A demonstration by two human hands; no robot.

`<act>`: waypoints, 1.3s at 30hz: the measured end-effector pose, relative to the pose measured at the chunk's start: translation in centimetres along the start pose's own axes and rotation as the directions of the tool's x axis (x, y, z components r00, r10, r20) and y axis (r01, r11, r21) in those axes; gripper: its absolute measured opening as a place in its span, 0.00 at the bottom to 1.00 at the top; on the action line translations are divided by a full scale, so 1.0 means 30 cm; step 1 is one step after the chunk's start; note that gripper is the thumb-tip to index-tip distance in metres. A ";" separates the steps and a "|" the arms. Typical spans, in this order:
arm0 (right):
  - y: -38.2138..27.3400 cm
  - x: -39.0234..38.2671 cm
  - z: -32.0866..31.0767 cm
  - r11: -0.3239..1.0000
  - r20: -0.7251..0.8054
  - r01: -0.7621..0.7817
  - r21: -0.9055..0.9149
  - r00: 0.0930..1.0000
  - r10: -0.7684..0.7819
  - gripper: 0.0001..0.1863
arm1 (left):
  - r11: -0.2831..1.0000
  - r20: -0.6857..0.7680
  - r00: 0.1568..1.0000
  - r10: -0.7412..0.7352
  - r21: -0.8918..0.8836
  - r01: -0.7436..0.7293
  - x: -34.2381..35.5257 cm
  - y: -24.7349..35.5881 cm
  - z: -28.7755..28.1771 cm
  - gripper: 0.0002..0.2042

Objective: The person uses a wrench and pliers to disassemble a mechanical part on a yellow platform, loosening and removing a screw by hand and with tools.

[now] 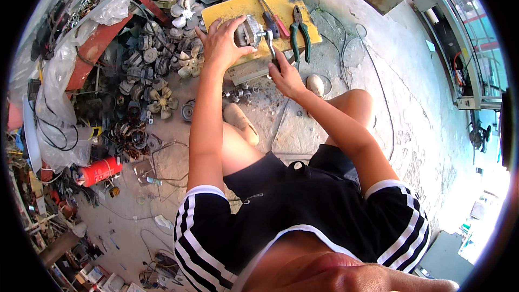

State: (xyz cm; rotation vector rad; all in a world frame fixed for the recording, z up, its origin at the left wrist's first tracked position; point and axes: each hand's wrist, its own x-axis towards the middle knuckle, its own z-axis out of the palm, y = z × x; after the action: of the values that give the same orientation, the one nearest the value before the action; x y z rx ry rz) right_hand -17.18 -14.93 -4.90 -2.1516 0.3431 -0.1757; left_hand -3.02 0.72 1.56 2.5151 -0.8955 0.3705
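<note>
My left hand (223, 46) is wrapped round a small silver motor (247, 31) on a worn yellow board (227, 11), its fingers curled over the motor's side. My right hand (285, 75) grips the dark handle of a metal tool (270, 39), probably a wrench, whose head is at the motor's shaft end. Just right of the motor a tool with a dark blue handle (271, 24) and a red-handled tool (281, 26) lie on the board. Green-handled pliers (303, 40) rest at the board's right side. What the tool's head exactly fits is too small to tell.
A heap of motor parts and fan blades (163, 99) covers the floor at the left, with plastic sheeting (62, 113) and a red cylinder (100, 171). Cables (367, 48) trail on the concrete floor at the right. A metal-framed case (454, 48) stands at far right.
</note>
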 end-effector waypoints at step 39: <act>-0.020 0.339 0.035 0.944 -0.357 0.323 -0.062 0.876 -0.324 0.19 | 0.939 0.097 0.983 -0.155 -0.295 0.177 0.117 -0.120 0.111 0.48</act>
State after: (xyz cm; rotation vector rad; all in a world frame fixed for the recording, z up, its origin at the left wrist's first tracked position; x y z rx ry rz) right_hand -7.12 -16.93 -5.05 -2.1598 0.1861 -0.7741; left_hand 2.30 -0.27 -1.11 2.3080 -0.6986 0.0797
